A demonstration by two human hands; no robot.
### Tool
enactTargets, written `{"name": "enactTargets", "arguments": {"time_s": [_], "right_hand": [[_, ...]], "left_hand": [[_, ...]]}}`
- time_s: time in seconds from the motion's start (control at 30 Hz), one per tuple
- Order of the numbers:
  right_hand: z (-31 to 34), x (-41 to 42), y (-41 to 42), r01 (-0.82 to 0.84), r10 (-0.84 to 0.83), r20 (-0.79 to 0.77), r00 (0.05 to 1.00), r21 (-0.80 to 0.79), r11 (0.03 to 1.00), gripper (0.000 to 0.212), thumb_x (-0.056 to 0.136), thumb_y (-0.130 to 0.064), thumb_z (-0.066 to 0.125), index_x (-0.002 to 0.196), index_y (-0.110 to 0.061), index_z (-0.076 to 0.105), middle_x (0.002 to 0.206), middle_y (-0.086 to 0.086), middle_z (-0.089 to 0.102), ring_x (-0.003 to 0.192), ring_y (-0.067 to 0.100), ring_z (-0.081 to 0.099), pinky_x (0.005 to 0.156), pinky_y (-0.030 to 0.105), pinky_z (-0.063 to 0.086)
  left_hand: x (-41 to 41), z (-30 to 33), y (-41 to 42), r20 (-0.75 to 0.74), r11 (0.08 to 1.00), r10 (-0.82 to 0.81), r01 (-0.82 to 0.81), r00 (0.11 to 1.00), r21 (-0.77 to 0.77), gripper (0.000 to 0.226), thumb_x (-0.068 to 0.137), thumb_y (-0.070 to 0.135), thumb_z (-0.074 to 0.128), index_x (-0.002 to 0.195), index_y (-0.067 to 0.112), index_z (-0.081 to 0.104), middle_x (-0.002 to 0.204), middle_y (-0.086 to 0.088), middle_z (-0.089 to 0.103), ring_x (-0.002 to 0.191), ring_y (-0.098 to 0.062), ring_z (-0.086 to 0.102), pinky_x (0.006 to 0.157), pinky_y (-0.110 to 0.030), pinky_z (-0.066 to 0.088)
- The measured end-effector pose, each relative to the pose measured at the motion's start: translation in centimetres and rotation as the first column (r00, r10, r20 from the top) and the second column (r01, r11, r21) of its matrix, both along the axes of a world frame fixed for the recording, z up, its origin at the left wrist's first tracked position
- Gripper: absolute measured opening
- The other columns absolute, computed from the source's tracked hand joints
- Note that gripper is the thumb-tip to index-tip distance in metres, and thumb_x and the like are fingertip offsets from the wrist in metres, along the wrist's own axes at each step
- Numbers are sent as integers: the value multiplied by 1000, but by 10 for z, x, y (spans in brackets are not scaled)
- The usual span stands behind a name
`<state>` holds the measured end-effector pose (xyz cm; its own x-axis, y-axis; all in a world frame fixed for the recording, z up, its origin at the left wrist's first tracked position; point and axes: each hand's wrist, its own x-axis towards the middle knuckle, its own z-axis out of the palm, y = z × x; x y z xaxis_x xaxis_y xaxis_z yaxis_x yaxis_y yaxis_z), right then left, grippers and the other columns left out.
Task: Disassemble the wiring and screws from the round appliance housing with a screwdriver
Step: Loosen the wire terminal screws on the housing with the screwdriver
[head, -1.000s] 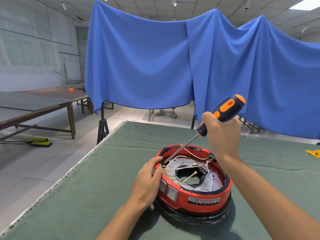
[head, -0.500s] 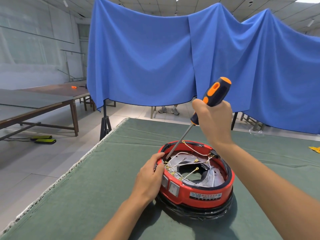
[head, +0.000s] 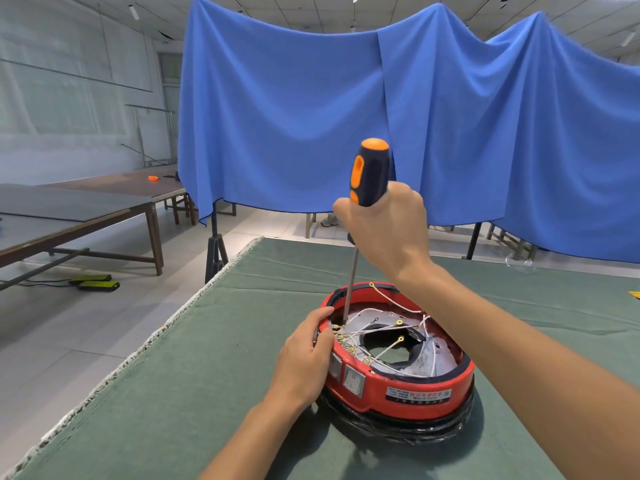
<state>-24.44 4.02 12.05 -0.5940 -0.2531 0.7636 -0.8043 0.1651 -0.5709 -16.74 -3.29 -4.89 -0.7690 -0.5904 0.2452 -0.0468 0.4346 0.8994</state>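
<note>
Orange-and-black screwdriver (head: 369, 174) stands nearly upright in the right hand (head: 388, 230), whose grip wraps its handle; the tip sits inside the red round housing (head: 398, 386) on the green table (head: 207, 393). The left hand (head: 304, 355) grips the housing's rim. Its label is unreadable.

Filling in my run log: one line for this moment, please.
right hand grips screwdriver, near upright | tip inside red housing | left hand holds rim
</note>
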Motion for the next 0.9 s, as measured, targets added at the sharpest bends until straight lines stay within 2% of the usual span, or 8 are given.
{"name": "enactTargets", "arguments": {"time_s": [0.1, 0.2, 0.33, 0.53, 0.6, 0.7, 0.83, 0.9], "right_hand": [[-9, -10, 8, 29, -25, 67, 997, -62, 998, 37, 71, -21, 61, 46, -15, 33, 42, 0, 48, 47, 13, 40, 51, 29, 40], [-13, -31, 31, 64, -23, 209, 978, -188, 980, 30, 69, -33, 60, 50, -13, 48, 39, -13, 49, 42, 5, 43, 47, 17, 36], [-14, -48, 65, -9, 84, 394, 915, -188, 982, 37, 74, -47, 75, 61, -15, 63, 51, -4, 65, 40, 9, 56, 40, 20, 40], [-17, -53, 100, -97, 133, 421, 897, -106, 990, 27, 84, -36, 72, 81, -11, 65, 47, -1, 62, 29, 14, 48, 31, 17, 37], [-20, -54, 106, -237, 244, 522, 817, -80, 968, 13, 90, -19, 66, 100, -10, 62, 65, 6, 72, 45, 18, 65, 37, 21, 46], [-29, -57, 113, -486, 496, 630, 598, -207, 849, 30, 98, -1, 43, 122, -15, 54, 103, 15, 73, 88, 29, 72, 61, 33, 57], [-42, -66, 124, -536, 663, 715, 224, -478, 696, 43, 92, -25, 31, 119, -9, 61, 115, 26, 66, 105, 42, 65, 84, 50, 50], [-48, -67, 123, -520, 615, 769, 174, -458, 721, 38, 87, -33, 46, 108, -7, 64, 108, 31, 66, 100, 44, 66, 81, 47, 53]], "left_hand": [[1, 5, 1, 14, 1000, 5, -6, 1000, 31, 33, 92, 39, 43, 125, 43, 45, 123, 8, 60, 108, -10, 57, 96, -39, 46], [1, 14, 8, 143, 996, 62, -71, 988, 56, 69, 68, 60, 55, 130, 35, 38, 119, 4, 57, 111, -17, 54, 98, -41, 44], [-5, 32, 10, 346, 996, 89, -83, 934, -35, 64, 72, 52, 69, 119, 16, 44, 117, -4, 57, 110, -25, 54, 95, -42, 45], [-12, 59, -16, 350, 969, -245, 223, 904, 103, 45, 77, 22, 78, 116, 11, 59, 107, -4, 68, 94, -19, 67, 81, -25, 55], [-14, 69, -27, 401, 933, -360, 334, 842, 135, 55, 80, 21, 75, 130, 17, 54, 111, 2, 65, 92, -15, 66, 77, -22, 55], [-21, 77, -33, 471, 942, -329, 321, 818, 100, 70, 84, 23, 71, 144, 25, 36, 133, 0, 51, 98, -19, 64, 87, -37, 55], [-23, 60, -12, 470, 993, 0, 57, 882, -107, 63, 86, 40, 64, 137, 16, 37, 133, -8, 51, 108, -25, 60, 93, -40, 49], [-19, 49, -1, 510, 980, 75, 32, 857, -196, 54, 82, 46, 65, 122, 17, 42, 118, -5, 58, 103, -25, 60, 91, -42, 49]]}}
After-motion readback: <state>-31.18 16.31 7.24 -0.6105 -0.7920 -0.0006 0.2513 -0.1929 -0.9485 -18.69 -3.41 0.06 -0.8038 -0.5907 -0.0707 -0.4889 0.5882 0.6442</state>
